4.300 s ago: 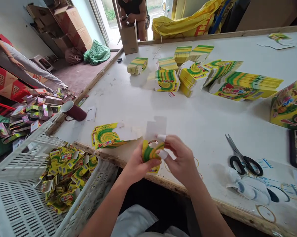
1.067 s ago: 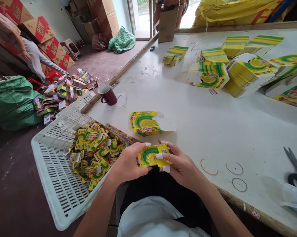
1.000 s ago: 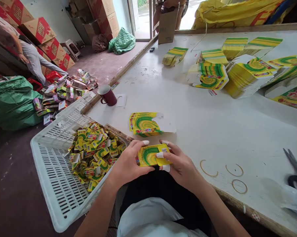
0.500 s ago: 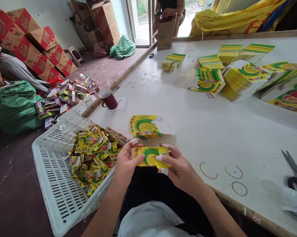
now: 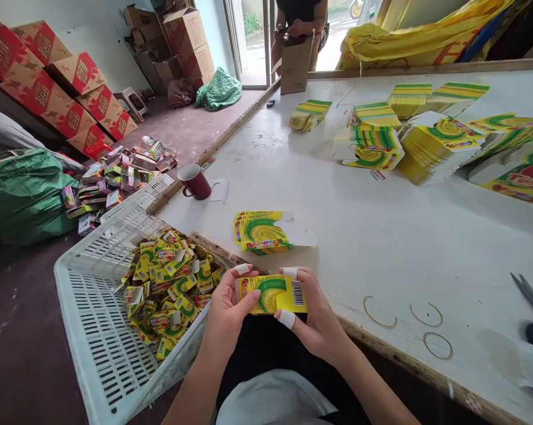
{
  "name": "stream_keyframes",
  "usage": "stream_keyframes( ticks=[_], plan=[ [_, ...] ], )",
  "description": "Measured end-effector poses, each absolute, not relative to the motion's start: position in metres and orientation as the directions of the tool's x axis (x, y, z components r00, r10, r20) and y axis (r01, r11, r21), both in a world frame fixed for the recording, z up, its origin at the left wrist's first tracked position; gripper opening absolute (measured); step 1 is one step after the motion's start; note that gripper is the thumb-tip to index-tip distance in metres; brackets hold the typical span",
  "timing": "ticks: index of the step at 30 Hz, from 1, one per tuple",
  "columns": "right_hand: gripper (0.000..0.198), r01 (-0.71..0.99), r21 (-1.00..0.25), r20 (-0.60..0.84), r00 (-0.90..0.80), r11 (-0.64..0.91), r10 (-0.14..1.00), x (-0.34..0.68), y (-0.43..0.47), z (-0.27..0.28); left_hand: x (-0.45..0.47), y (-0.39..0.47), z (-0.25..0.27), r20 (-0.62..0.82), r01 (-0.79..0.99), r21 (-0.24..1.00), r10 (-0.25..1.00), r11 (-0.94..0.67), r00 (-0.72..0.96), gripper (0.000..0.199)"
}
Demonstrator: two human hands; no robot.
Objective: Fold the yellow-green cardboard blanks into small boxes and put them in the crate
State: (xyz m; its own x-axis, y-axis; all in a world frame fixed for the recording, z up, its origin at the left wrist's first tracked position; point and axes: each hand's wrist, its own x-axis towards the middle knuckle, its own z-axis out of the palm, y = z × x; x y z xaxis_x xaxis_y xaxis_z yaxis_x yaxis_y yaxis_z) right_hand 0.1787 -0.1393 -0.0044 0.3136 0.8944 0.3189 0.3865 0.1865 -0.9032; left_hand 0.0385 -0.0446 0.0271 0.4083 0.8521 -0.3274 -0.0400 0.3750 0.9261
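Note:
A small yellow and green carton [image 5: 266, 293] is held level between my two hands at the front edge of the table. My left hand [image 5: 227, 310] grips its left end, thumb across the printed face. My right hand [image 5: 320, 321] is around the right end, with taped fingertips on the upper and lower edges beside a yellow flap bearing a barcode. Just beyond the carton, a stack of flat carton blanks [image 5: 261, 230] lies on the white table [image 5: 257, 171]. On the left stands a white plastic basket [image 5: 87, 295] holding many small yellow cartons [image 5: 173, 277].
A maroon mug [image 5: 195, 183] stands near the table's left edge. Rubber bands [image 5: 438, 346] and scissors [image 5: 532, 295] lie at right. Bundled blanks [image 5: 438, 147] fill the far right. Past the table, a person stands behind a cardboard box [image 5: 294, 65]. A green sack [image 5: 27, 195] is on the floor.
The right-hand fingers have spread from the flap to the carton's upper and lower edges, showing more of the barcode. The carton sits slightly lower in view.

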Motion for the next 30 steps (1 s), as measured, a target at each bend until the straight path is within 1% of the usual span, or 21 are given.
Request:
stream_keyframes(
  ticks=[2, 4, 6, 7, 9, 10, 11, 12, 13, 14, 15, 16, 18, 19, 22, 24, 26, 28, 30],
  plan=[
    [0.049, 0.408, -0.895, 0.318, 0.296, 0.182, 0.901, 0.173, -0.136, 0.000, 0.034, -0.043, 0.027, -0.336, -0.056, 0.921, 0.858, 0.386, 0.388, 0.050],
    [0.060, 0.447, -0.869, 0.345, 0.235, 0.214, 0.909, 0.172, -0.131, 0.007, 0.024, -0.035, 0.029, -0.313, -0.051, 0.936, 0.891, 0.348, 0.328, 0.051],
    [0.067, 0.496, -0.832, 0.402, 0.228, 0.249, 0.887, 0.178, -0.122, 0.016, 0.005, -0.018, 0.031, -0.224, -0.016, 0.973, 0.957, 0.231, 0.186, 0.053],
    [0.065, 0.530, -0.810, 0.442, 0.267, 0.253, 0.856, 0.184, -0.116, 0.020, -0.008, -0.008, 0.032, -0.145, 0.021, 0.989, 0.986, 0.144, 0.081, 0.054],
    [0.049, 0.621, -0.760, 0.504, 0.378, 0.191, 0.776, 0.198, -0.103, 0.027, -0.036, 0.015, 0.031, 0.048, 0.163, 0.986, 0.991, -0.027, -0.126, 0.058],
    [0.042, 0.673, -0.728, 0.515, 0.410, 0.132, 0.753, 0.205, -0.095, 0.029, -0.051, 0.025, 0.030, 0.116, 0.299, 0.952, 0.978, -0.060, -0.174, 0.060],
    [0.039, 0.716, -0.695, 0.495, 0.417, 0.060, 0.762, 0.212, -0.088, 0.030, -0.064, 0.033, 0.027, 0.175, 0.473, 0.880, 0.957, -0.046, -0.232, 0.064],
    [0.038, 0.750, -0.661, 0.468, 0.412, 0.000, 0.782, 0.217, -0.081, 0.029, -0.074, 0.039, 0.023, 0.247, 0.630, 0.776, 0.927, -0.015, -0.282, 0.069],
    [0.038, 0.773, -0.633, 0.436, 0.404, -0.045, 0.804, 0.221, -0.075, 0.028, -0.082, 0.042, 0.019, 0.309, 0.718, 0.696, 0.903, -0.001, -0.298, 0.072],
    [0.040, 0.785, -0.615, 0.408, 0.396, -0.073, 0.822, 0.224, -0.070, 0.026, -0.085, 0.042, 0.013, 0.323, 0.746, 0.666, 0.902, 0.000, -0.288, 0.071],
    [0.041, 0.790, -0.608, 0.395, 0.393, -0.084, 0.830, 0.226, -0.067, 0.023, -0.085, 0.039, 0.008, 0.291, 0.724, 0.690, 0.921, -0.015, -0.258, 0.069],
    [0.041, 0.787, -0.611, 0.391, 0.392, -0.084, 0.833, 0.226, -0.064, 0.021, -0.081, 0.034, 0.003, 0.232, 0.661, 0.749, 0.949, -0.033, -0.215, 0.065],
    [0.039, 0.776, -0.626, 0.388, 0.394, -0.075, 0.833, 0.226, -0.061, 0.019, -0.064, 0.020, -0.004, 0.067, 0.492, 0.871, 0.993, -0.012, -0.093, 0.058],
    [0.039, 0.769, -0.634, 0.384, 0.398, -0.075, 0.833, 0.226, -0.060, 0.019, -0.053, 0.012, -0.006, 0.008, 0.426, 0.905, 1.000, 0.000, -0.017, 0.055],
    [0.040, 0.711, -0.697, 0.354, 0.454, -0.093, 0.818, 0.227, -0.061, 0.028, -0.018, -0.006, -0.002, -0.042, 0.247, 0.969, 0.992, 0.010, 0.122, 0.048],
    [0.036, 0.623, -0.780, 0.335, 0.500, -0.063, 0.798, 0.226, -0.065, 0.038, 0.001, -0.015, 0.004, -0.096, 0.162, 0.985, 0.968, 0.059, 0.232, 0.048],
    [0.031, 0.512, -0.859, 0.316, 0.508, 0.014, 0.801, 0.219, -0.074, 0.049, 0.017, -0.024, 0.011, -0.134, 0.041, 0.991, 0.928, 0.127, 0.347, 0.052],
    [0.028, 0.404, -0.911, 0.283, 0.462, 0.085, 0.841, 0.207, -0.087, 0.055, 0.033, -0.033, 0.020, -0.125, -0.142, 0.969, 0.894, 0.203, 0.430, 0.060],
    [0.026, 0.287, -0.953, 0.208, 0.379, 0.100, 0.902, 0.192, -0.102, 0.052, 0.048, -0.042, 0.027, -0.132, -0.294, 0.911, 0.881, 0.288, 0.454, 0.066]
  ],
)
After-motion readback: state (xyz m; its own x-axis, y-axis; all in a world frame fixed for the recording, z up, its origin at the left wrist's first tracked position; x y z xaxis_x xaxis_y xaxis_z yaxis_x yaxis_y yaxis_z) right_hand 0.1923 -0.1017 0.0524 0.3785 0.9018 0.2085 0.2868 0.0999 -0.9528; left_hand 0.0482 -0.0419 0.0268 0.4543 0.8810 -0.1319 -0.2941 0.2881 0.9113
